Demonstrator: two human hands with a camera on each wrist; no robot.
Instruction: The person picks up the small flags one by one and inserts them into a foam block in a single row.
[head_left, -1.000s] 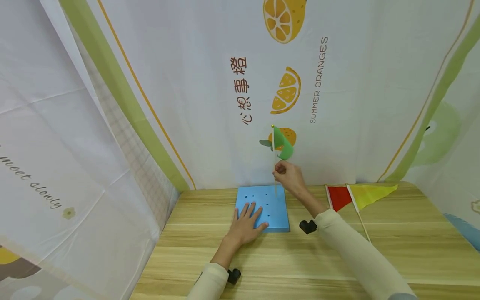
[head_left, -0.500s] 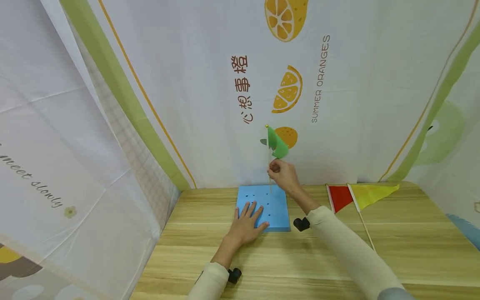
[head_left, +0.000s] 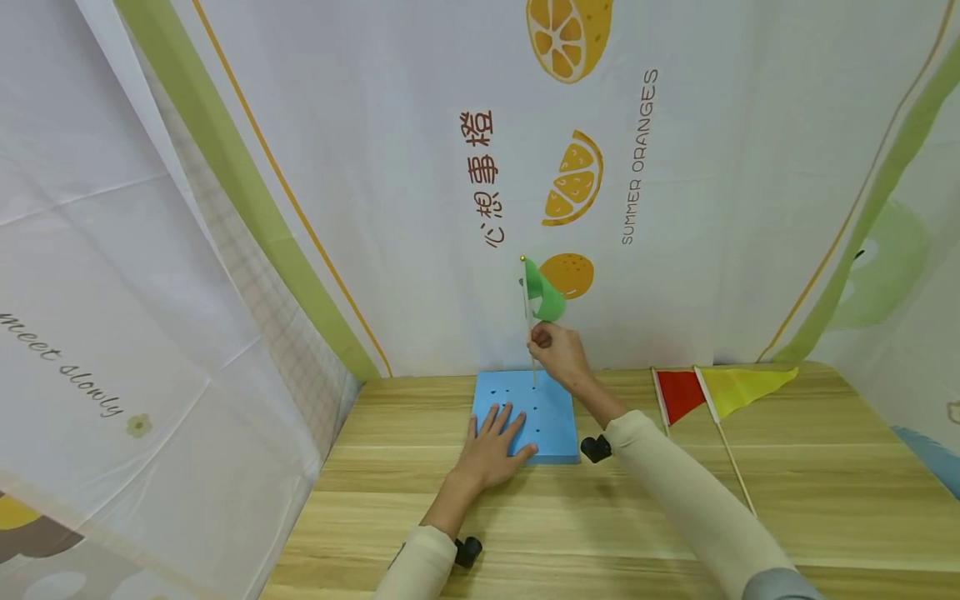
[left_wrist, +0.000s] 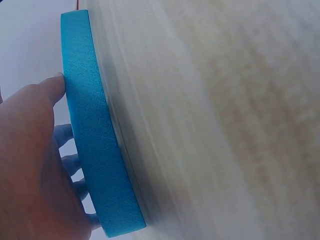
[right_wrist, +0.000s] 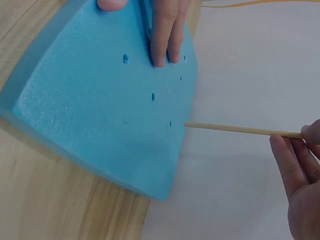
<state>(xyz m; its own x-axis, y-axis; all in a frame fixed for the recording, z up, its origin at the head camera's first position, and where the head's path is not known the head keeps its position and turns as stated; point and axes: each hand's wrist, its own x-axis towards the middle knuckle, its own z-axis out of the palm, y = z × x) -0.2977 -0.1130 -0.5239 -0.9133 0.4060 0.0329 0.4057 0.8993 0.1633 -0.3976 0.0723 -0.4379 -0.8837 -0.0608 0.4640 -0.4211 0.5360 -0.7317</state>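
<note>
Head camera looks down; closer wrist cameras share the blue block (head_left: 557,417)

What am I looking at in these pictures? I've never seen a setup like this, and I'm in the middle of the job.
There is no robot here, just a person's two bare hands. One picture is taken from the head, looking forward and down; the other two are taken from the wrists, one each.

The left hand rests with fingers spread on a blue block dotted with small holes, on a wood-grained table. The right hand pinches the stick of a green flag. The right-wrist picture shows the stick's tip near a hole, not in it.

A red flag and a yellow flag lie to the person's right.
</note>
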